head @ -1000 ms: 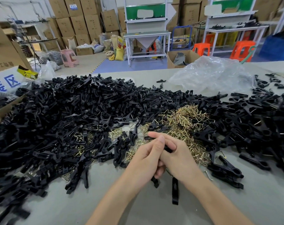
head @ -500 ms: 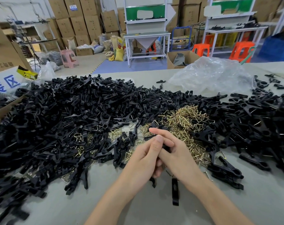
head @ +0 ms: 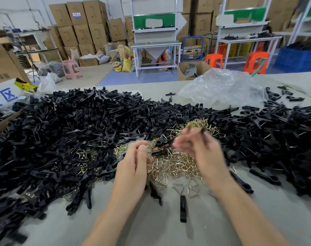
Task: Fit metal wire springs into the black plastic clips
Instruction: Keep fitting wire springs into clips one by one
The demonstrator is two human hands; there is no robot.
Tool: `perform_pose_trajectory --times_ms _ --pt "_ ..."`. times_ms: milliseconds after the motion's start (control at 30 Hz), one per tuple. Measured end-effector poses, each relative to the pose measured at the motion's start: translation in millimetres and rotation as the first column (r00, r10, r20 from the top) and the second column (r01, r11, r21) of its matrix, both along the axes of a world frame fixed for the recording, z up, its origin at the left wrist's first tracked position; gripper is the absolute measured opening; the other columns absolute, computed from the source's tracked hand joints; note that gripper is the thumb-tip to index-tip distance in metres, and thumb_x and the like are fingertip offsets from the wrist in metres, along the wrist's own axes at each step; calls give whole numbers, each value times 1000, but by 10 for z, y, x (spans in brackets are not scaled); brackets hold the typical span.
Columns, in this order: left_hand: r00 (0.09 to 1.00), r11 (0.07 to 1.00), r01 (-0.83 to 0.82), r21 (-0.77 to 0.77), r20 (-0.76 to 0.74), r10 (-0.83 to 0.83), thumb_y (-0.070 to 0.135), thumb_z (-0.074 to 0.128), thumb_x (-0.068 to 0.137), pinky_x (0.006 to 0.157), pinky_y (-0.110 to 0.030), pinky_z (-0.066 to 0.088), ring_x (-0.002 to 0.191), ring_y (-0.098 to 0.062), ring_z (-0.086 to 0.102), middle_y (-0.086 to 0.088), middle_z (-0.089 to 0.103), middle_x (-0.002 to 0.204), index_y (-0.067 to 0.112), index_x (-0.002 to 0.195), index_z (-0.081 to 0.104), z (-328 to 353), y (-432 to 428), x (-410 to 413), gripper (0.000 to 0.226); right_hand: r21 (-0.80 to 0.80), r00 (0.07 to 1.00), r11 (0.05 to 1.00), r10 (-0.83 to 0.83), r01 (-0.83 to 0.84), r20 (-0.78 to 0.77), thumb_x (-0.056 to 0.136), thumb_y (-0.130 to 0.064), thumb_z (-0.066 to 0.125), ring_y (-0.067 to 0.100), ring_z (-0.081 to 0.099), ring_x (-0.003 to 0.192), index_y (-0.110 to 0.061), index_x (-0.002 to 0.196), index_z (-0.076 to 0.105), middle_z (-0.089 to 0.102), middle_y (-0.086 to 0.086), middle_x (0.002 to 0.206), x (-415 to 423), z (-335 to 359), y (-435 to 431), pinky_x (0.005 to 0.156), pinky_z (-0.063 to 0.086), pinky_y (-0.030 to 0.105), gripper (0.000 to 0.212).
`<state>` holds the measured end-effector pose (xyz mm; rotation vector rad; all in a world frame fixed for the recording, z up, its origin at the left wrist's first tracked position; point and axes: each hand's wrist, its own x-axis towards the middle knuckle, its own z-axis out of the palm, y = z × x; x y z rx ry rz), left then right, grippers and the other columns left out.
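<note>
While both hands hang over the wire springs (head: 174, 166) heaped on the counter (head: 151, 228), the right hand (head: 202, 151) — blurred — pinches a black clip (head: 202, 130); the left hand (head: 133, 167) has its fingers (head: 142, 148) curled together — holding what, I cannot tell.

A crumpled clear plastic bag (head: 220, 87) lies on the grey surface (head: 169, 233). Just behind it stands an open cardboard box (head: 186, 65). Beyond it to the right are an orange stool (head: 256, 62) and a blue crate (head: 296, 59). Far to its left, a pink stool (head: 71, 67) stands before stacked cartons (head: 83, 29).
</note>
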<state>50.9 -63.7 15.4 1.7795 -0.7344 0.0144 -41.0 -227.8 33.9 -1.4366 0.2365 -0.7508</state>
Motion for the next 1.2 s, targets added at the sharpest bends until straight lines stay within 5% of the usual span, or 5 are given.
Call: perform_pose_trajectory --times_ms 133,267,433,600,1200 --pt "982 981 -142 133 145 123 39 37 104 65 -21 43 71 -2 56 15 61 79 37 114 56 -70 41 109 21 650 813 733 -246 -200 528 85 -42 70 23 72 109 -7 131 49 75 17 106 -170 642 -691 89 58 26 61" --pt "930 899 -293 326 316 189 24 47 102 94 -27 32 109 -10 51 17 58 113 25 122 58 -112 28 157 23 729 818 640 -269 -243 509 90 -36 71 30 70 114 -5 146 31 64 29 127 -187 659 -808 93 58 29 75" --pt "921 810 -286 512 381 84 33 44 103 111 -31 26 129 -12 42 9 53 135 32 132 57 -143 49 186 32 113 985 978 -170 173 -35 103 -21 55 8 72 92 -27 134 54 74 1 114 0 44 -181 72 58 19 31" --pt "901 683 -336 648 432 34 47 32 104 119 -35 12 146 -13 27 7 38 155 43 138 52 -174 36 224 40 -788 923 614 -271 -51 -272 105 -27 46 -9 54 109 -38 142 50 56 -25 129 30 -372 99 99 42 13 39" --pt "834 706 -334 625 545 -88 33 41 103 96 -34 35 109 -11 56 15 58 109 30 110 58 -110 -44 370 19 -874 866 466 -372 -138 -335 102 -30 46 14 47 134 -33 124 67 56 -10 140 110 -484 73 115 31 34 31"
